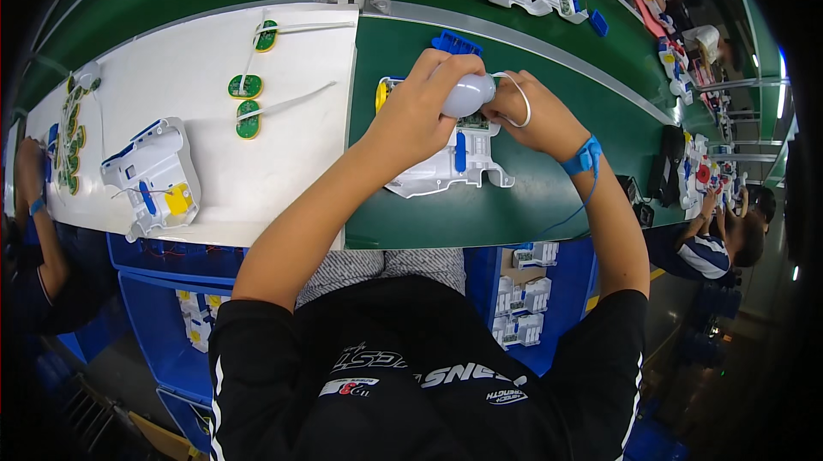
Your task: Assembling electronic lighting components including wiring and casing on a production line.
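A pale grey-white rounded dome-shaped part (467, 97) is gripped from its left by my left hand (417, 109), fingers curled over its top. On its other side, my right hand (520, 114) has bent, closed fingers close to the dome's right edge; what they pinch is hidden. A white flat cable (526, 107) loops over the back of those right fingers. Under both hands lies a white plastic housing half (437, 171) with a blue strip, a yellow piece and a green circuit board (474, 124), partly covered by my hands.
A blue ribbed part (457, 43) sits beyond the housing. On the white sheet at left are another housing half (154, 180) and several green boards (246, 86) with flat cables. A blue wrist strap (585, 156) trails a cord. Blue bins (141, 307) stand below the table. Other people work at both sides.
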`<state>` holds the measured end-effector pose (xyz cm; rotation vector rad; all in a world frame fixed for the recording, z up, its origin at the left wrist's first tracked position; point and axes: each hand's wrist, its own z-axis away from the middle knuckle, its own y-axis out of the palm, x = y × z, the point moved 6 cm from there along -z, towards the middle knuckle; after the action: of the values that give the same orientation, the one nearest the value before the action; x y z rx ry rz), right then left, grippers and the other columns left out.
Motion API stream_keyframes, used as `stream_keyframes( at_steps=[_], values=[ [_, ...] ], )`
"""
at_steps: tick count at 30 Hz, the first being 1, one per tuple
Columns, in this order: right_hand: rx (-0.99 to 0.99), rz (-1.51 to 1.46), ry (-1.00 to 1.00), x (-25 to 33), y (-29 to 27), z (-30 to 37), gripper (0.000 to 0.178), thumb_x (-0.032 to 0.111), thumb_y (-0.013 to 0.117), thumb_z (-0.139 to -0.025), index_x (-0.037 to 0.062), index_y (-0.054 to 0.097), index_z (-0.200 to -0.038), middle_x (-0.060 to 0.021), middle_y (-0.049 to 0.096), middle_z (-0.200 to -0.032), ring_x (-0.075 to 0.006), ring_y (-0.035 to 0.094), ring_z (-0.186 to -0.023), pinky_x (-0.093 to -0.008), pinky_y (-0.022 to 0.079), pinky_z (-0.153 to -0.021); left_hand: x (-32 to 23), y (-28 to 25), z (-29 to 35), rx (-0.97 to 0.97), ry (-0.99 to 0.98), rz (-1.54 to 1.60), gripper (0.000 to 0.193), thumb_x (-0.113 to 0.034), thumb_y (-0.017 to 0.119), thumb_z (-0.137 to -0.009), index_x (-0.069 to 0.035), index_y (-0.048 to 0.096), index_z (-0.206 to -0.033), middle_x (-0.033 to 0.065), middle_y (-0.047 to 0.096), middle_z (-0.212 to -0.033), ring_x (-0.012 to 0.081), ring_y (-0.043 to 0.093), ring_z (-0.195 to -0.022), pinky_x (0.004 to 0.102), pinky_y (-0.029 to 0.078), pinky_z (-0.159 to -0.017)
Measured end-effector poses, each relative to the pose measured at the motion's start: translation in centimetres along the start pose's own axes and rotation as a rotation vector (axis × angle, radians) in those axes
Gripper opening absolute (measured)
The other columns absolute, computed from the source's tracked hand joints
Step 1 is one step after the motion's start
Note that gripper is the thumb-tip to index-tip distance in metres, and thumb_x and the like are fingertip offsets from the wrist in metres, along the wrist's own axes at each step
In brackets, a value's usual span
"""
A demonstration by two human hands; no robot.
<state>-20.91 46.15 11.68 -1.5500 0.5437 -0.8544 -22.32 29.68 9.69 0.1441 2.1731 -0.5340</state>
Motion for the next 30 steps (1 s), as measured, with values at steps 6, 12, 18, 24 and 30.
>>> stream_keyframes(
  at_steps=[6, 12, 18, 24, 30],
  values=[
    [0.094, -0.019, 0.057, 0.1, -0.3, 0.1, 0.016, 0.008, 0.078, -0.076, 0.0089, 0.071, -0.091, -0.0103, 0.066, -0.082, -0.0331, 0.064, -0.093, -0.0451, 0.047, -0.085, 0.0, -0.1, 0.0, -0.007, -0.002, 0.030, 0.056, 0.012, 0.063, -0.074, -0.010, 0.054, -0.124, 0.0138, 0.057, -0.120, 0.0381, 0.057, -0.112, 0.0447, 0.050, -0.091],
    [0.113, 0.074, 0.089, 0.2, 0.4, -0.3, 0.014, 0.004, 0.078, -0.075, 0.0070, 0.072, -0.087, -0.0123, 0.069, -0.086, -0.0333, 0.063, -0.094, -0.0442, 0.046, -0.083, -0.1, -0.2, 0.0, -0.007, 0.017, 0.007, 0.061, 0.012, 0.065, -0.077, -0.017, 0.053, -0.129, 0.0165, 0.052, -0.123, 0.0443, 0.063, -0.103, 0.0466, 0.057, -0.085],
    [0.041, 0.096, 0.114, 0.5, 0.7, -0.4, 0.010, -0.001, 0.072, -0.075, 0.0061, 0.070, -0.081, -0.0121, 0.068, -0.082, -0.0336, 0.058, -0.086, -0.0430, 0.044, -0.081, 0.3, 0.2, 0.2, -0.020, 0.012, 0.027, 0.058, 0.013, 0.064, -0.074, -0.011, 0.054, -0.125, 0.0148, 0.056, -0.121, 0.0395, 0.057, -0.113, 0.0447, 0.051, -0.093],
    [0.090, 0.056, 0.019, 0.1, 0.5, -1.0, 0.011, -0.001, 0.074, -0.074, 0.0048, 0.071, -0.084, -0.0139, 0.068, -0.082, -0.0352, 0.061, -0.086, -0.0421, 0.044, -0.079, 0.3, 0.3, 0.3, -0.024, 0.012, 0.045, 0.060, 0.014, 0.065, -0.074, -0.012, 0.054, -0.126, 0.0149, 0.056, -0.120, 0.0396, 0.058, -0.111, 0.0435, 0.052, -0.091],
    [0.046, 0.086, 0.027, -0.1, 0.7, -0.9, 0.009, 0.002, 0.075, -0.078, 0.0062, 0.072, -0.086, -0.0118, 0.070, -0.088, -0.0334, 0.063, -0.088, -0.0420, 0.044, -0.080, 0.1, 0.3, 0.2, -0.022, 0.023, 0.005, 0.061, 0.014, 0.066, -0.073, -0.013, 0.054, -0.127, 0.0147, 0.057, -0.119, 0.0395, 0.059, -0.111, 0.0444, 0.053, -0.091]
  ],
)
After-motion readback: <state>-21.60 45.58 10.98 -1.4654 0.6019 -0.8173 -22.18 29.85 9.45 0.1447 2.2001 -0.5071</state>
